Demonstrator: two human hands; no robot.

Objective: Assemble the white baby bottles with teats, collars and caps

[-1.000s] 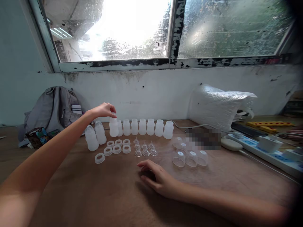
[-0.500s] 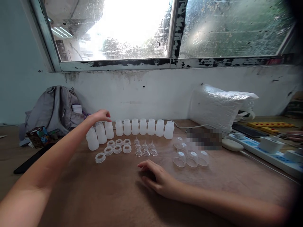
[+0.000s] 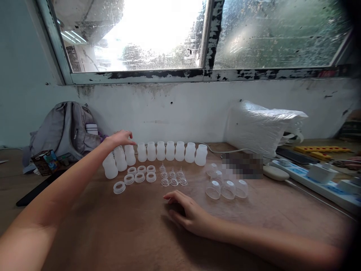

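Note:
My left hand [image 3: 122, 138] is over the left end of a curved row of frosted baby bottles [image 3: 170, 151], its fingers apart. Just under its fingertips stands the third bottle from the left [image 3: 130, 155]; whether they touch is hard to see. My right hand [image 3: 187, 214] rests on the table with thumb and fingers apart and nothing in it. In front of the bottles lie several white collar rings [image 3: 139, 177]. Several clear silicone nipples [image 3: 174, 182] stand beside them, tips up. Further right are several clear dome caps [image 3: 228, 190].
The brown wooden table [image 3: 135, 233] meets a wall under a window. On the left are a grey backpack [image 3: 56, 130], a small box [image 3: 45, 162] and a black flat object [image 3: 36, 191]. A silvery plastic bag [image 3: 254, 130], a white round object [image 3: 275, 173] and a power strip [image 3: 318, 184] lie right.
My left hand has shifted slightly to the right, and its fingers have spread a little above the bottles. My right hand and the parts on the table stay as they were.

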